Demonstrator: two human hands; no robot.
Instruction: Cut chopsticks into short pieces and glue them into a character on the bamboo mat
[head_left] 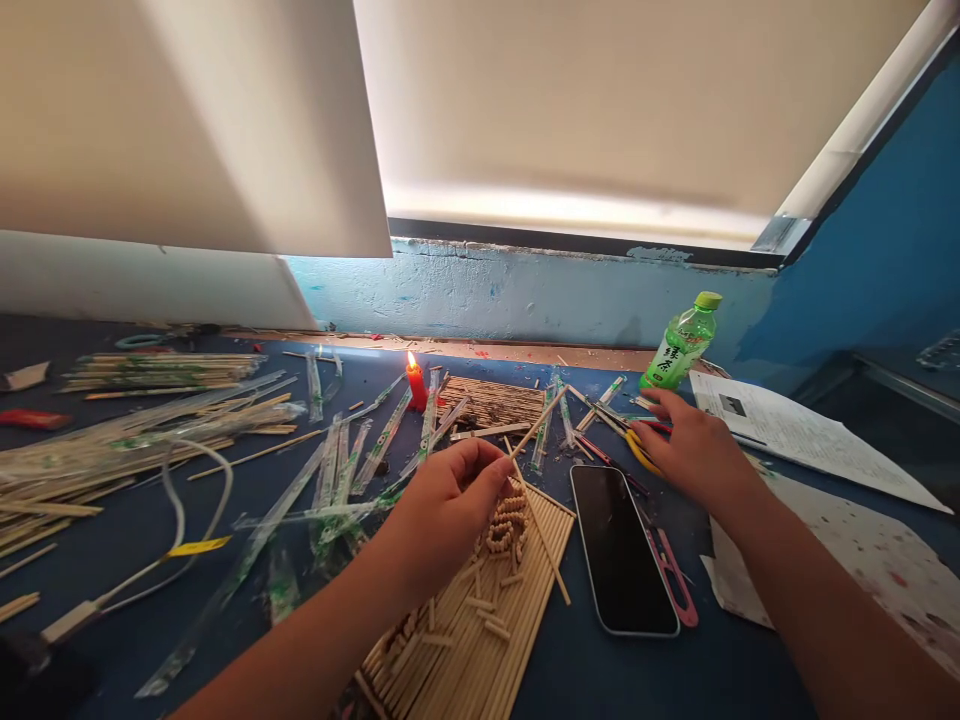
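My left hand (459, 498) is closed in a pinch, its fingertips where two thin wooden sticks cross. One wooden stick (541, 530) slants down to the right from the fingertips. Beneath this hand lies a flat panel of sticks laid side by side (536, 600), bearing short cut pieces (487, 610) and a curled row of small pieces (504, 530). Farther right, my right hand (694, 450) has its fingers bent around pliers with yellow and red handles (643, 452), low over the table. Part of the pliers is hidden by the fingers.
A lit red candle (416, 385) burns beyond my left hand. A phone (624, 550) and a pink cutter (675, 580) lie between my forearms. A green tea bottle (681, 345) and papers (810, 430) are at right. Wrappers (330, 480), stick bundles (165, 370) and a white cable (176, 500) cover the left.
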